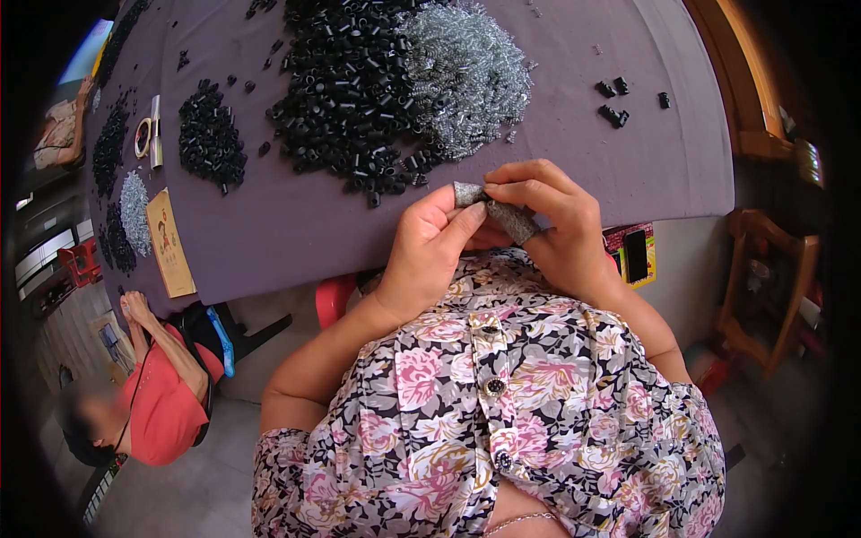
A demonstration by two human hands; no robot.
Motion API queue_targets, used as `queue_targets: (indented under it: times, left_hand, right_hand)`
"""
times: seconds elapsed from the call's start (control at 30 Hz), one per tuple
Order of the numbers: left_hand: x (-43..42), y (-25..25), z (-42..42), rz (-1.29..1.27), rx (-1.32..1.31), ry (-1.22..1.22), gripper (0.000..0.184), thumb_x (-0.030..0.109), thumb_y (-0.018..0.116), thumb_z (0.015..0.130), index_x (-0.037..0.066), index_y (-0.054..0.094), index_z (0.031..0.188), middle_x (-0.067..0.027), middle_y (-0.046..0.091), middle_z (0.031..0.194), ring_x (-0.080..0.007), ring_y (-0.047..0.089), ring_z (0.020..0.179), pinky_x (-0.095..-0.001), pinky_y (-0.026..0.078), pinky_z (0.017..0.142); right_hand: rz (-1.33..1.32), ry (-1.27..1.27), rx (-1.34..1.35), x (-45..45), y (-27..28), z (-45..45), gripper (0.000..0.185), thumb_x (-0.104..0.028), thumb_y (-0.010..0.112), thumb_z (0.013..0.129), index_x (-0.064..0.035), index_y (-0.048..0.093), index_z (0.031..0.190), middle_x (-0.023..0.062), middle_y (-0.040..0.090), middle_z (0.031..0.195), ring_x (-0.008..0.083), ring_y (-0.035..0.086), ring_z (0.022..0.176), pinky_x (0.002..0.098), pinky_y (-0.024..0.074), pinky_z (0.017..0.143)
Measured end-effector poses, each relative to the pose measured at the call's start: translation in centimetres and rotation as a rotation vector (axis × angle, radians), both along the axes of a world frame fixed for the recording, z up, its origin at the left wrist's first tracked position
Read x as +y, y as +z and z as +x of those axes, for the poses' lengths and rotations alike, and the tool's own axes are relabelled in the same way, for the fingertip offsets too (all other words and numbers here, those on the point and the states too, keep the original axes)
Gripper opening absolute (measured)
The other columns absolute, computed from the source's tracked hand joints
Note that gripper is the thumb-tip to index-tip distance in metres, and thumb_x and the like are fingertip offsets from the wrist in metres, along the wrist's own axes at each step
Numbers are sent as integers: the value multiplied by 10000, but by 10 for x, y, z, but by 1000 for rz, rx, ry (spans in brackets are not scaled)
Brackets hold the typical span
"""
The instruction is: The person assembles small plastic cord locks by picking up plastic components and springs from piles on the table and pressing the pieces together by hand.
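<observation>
Close to the table's front edge, my left hand (435, 238) and my right hand (556, 220) meet fingertip to fingertip. Both are closed in a pinch around a small dark part (485, 198), mostly hidden by the fingers. Grey tape (468, 194) wraps a finger of my left hand, and more grey tape (513, 224) covers my right thumb. Just beyond my hands lie a large heap of black cylindrical parts (345, 99) and, touching its right side, a heap of small metal springs (471, 76).
Several black pieces (613, 117) lie on the purple tablecloth (655, 170) at the right. A smaller black pile (211, 134), a tape roll (143, 137) and a tan booklet (170, 247) are left. A person in red (170, 394) sits lower left; another person's arm (82, 112) shows upper left.
</observation>
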State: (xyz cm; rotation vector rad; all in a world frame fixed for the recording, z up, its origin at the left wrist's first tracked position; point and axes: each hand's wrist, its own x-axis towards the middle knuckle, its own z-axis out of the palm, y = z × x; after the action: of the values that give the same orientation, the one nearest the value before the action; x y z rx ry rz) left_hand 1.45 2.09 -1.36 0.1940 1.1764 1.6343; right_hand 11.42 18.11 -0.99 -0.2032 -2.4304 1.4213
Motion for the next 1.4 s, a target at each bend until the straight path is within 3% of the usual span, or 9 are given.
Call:
queue_targets:
  times: [0.27,0.4,0.67,0.87,1.07,1.27,1.4]
  left_hand:
    - [0,5,-7,-82,73,-55,207,116,508,1055,-21,630,1151,-93,715,1051,-158,711,919,-303,583,861]
    - [-1,-2,-6,-42,-22,-17,206,119,514,1052,-17,631,1153,-89,717,1036,-160,712,913,-308,585,860]
    - [0,0,0,-43,49,23,220,132,495,1061,-15,618,1170,-87,720,1036,-163,715,911,-306,585,853]
    - [-1,-4,-4,-43,21,-5,220,103,494,1062,-25,601,1204,-96,711,1061,-167,713,920,-304,583,863]
    - [-3,0,-8,-36,-58,65,238,125,505,1047,-15,619,1203,-99,714,1078,-167,709,944,-310,576,865]
    - [2,5,-6,15,-129,65,265,120,512,1033,-1,614,1247,-103,694,1109,-182,676,1007,-363,550,917]
    - [0,-3,-5,22,-211,81,259,120,521,1034,2,616,1245,-82,677,1125,-165,660,1022,-375,550,923]
  right_hand:
    - [59,122,-35,10,8,-6,471,140,642,672,-25,717,1107,146,661,1089,353,664,1025,395,552,873]
    - [-41,74,-36,5,3,-6,460,147,624,704,-17,717,1123,149,662,1104,338,668,1037,379,549,889]
    - [-360,-21,-14,-4,-11,-1,410,158,606,766,3,716,1129,142,673,1102,276,681,1020,325,534,882]
    - [-171,-9,-34,-4,0,-2,368,139,632,771,11,714,1106,149,669,1105,309,675,1027,346,537,893]
    - [12,71,18,3,6,-7,509,99,677,708,-19,675,1203,154,650,1164,354,636,1101,400,528,935]
    - [212,43,31,-5,5,-18,638,65,709,645,-41,631,1269,146,651,1178,346,635,1045,413,547,885]
    - [302,62,94,-6,-12,-22,588,47,723,616,-20,652,1196,121,661,1101,327,641,982,406,558,813]
